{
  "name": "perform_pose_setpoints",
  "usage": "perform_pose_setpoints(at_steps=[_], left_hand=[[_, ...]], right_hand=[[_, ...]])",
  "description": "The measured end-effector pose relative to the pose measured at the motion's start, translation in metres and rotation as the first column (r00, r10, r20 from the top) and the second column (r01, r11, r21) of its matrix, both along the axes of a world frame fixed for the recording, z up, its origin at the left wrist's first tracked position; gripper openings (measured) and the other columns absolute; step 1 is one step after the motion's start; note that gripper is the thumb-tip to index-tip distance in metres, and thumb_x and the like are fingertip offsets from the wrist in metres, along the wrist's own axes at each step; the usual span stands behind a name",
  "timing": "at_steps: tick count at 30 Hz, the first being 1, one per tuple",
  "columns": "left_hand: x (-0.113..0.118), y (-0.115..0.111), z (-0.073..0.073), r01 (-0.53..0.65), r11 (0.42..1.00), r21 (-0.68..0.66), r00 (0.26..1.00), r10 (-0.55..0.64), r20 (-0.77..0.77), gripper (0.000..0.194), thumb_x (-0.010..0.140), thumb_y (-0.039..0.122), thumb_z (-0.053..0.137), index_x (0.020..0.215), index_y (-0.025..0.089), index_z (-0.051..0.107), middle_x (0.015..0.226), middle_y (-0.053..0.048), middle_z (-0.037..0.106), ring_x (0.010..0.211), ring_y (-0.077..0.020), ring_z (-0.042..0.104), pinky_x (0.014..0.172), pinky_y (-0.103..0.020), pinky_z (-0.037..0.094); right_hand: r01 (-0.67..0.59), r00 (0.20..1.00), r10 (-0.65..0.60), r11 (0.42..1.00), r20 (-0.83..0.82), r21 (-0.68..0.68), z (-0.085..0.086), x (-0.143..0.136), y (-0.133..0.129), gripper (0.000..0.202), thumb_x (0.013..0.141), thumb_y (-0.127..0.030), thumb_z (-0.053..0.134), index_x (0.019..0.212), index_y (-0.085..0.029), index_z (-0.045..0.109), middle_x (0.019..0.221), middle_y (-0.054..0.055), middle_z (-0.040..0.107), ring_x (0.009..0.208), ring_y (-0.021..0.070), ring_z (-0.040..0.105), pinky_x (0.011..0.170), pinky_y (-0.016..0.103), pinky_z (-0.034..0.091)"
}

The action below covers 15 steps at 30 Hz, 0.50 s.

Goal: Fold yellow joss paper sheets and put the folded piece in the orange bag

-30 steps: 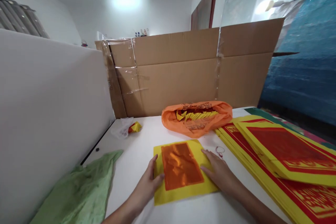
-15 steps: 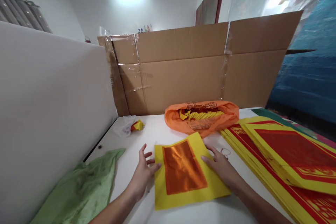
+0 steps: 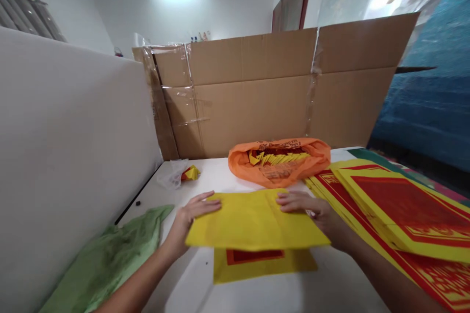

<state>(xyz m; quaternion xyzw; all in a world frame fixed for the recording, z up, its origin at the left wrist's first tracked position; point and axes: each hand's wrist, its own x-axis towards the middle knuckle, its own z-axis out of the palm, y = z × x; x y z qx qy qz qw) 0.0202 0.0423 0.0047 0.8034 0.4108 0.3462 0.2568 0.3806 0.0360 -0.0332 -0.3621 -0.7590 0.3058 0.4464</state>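
A yellow sheet [image 3: 257, 225] is folded over toward the near side, its plain face up. Below its front edge shows the lower part with a dark red panel [image 3: 253, 256]. My left hand [image 3: 196, 212] grips the sheet's far left corner, fingers on top and thumb hidden. My right hand [image 3: 308, 205] holds the far right corner the same way, fingers over the paper. The fold lies between both hands, just in front of an orange plastic bag [image 3: 246, 172] that holds several folded yellow pieces.
Stacked red and yellow sheets [image 3: 400, 200] lie at the right. A green cloth [image 3: 121, 249] is at the left, with a clear bag [image 3: 172, 174] and a small yellow-red piece [image 3: 191, 173] behind it. Cardboard [image 3: 257, 107] stands along the back of the white table [image 3: 183, 283].
The sheet, lying with its orange-red panel up, now has its far part folded toward the near side. Both hands have moved onto its far corners, and my left hand has closed on it.
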Motion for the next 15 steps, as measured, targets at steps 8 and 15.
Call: perform_pose_setpoints(at_steps=[8,15], left_hand=[[-0.011,-0.028,-0.049,0.265,0.954,-0.141,0.859,-0.300,-0.415,0.054,0.093,0.013,0.043,0.143,0.036,0.044,0.150,0.000,0.042,0.143,-0.0225,0.031,0.118,-0.045,0.028],[0.033,-0.064,-0.036,0.262,0.958,-0.114,0.784,-0.280,-0.554,0.058,0.084,0.048,0.067,0.138,0.029,0.053,0.138,-0.008,0.056,0.133,-0.0335,0.046,0.113,-0.051,0.036]], right_hand=[[-0.094,0.863,0.126,0.992,0.489,-0.088,-0.057,0.008,-0.035,0.036,0.092,-0.028,0.050,0.125,-0.026,0.065,0.137,0.007,0.057,0.133,0.0242,0.046,0.112,0.046,0.036],[-0.155,0.709,0.209,0.978,0.673,-0.141,-0.035,-0.005,-0.055,0.042,0.085,-0.033,0.067,0.126,-0.024,0.064,0.140,0.009,0.054,0.133,0.0293,0.046,0.111,0.046,0.035]])
